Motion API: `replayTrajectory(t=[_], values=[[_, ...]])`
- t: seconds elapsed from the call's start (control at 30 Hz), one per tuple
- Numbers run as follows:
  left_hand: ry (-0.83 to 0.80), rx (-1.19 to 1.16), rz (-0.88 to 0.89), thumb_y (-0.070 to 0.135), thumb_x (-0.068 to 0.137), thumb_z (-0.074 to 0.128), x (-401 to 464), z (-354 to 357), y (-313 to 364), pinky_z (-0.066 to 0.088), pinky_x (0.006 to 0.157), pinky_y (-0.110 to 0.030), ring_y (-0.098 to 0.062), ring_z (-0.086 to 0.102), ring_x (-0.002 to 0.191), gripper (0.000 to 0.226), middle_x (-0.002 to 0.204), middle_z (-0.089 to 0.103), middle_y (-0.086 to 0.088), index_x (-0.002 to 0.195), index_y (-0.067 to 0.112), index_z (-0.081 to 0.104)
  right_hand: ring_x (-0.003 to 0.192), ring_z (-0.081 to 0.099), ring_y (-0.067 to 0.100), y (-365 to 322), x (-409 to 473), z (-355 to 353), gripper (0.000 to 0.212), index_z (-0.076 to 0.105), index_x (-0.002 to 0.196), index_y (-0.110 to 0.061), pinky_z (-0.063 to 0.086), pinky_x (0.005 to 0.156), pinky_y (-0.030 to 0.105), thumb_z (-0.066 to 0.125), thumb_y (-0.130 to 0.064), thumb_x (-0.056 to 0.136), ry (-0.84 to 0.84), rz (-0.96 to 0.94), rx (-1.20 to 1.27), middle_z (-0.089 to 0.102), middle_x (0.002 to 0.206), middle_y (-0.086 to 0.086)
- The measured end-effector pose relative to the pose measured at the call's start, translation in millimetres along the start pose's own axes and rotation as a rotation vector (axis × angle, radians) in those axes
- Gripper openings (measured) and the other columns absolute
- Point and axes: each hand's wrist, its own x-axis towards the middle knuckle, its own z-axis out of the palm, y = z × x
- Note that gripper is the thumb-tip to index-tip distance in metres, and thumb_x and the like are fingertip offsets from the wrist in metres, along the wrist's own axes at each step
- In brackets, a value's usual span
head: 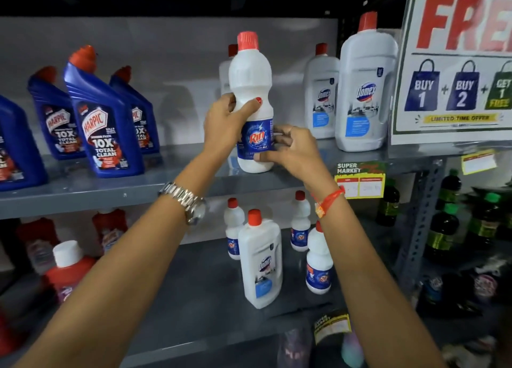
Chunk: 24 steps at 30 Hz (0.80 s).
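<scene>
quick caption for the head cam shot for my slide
Left hand and right hand hold a red-capped Rin bottle upright at a grey shelf, between Harpic bottles and Domex bottles.

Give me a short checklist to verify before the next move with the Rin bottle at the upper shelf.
1. Left hand grips the Rin bottle at its waist: ok.
2. Right hand holds its lower part: ok.
3. Cap is on: ok.
4. Base rests fully on the shelf: cannot tell.
5. Label faces forward: ok.
6. Gap to the Domex bottles on the right: ok.
</scene>
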Motion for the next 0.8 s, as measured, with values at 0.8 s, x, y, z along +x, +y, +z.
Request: replayTrajectory(t=[0.8], values=[[-0.036, -0.164, -0.377, 0.002, 0.083, 0.060, -224, -71, -214, 0.053, 0.076, -0.017, -0.006, 0.065, 0.094, 0.039, 0.112, 0.064, -0.012, 0.121, 0.002, 0.052, 0.089, 0.071, 0.014, 196, -178, 161, 0.059, 0.064, 0.101, -0.029, 0.060, 0.080, 0.037, 0.086, -0.012, 0.050, -0.126, 0.375, -0.007, 0.073, 0.095, -0.004]])
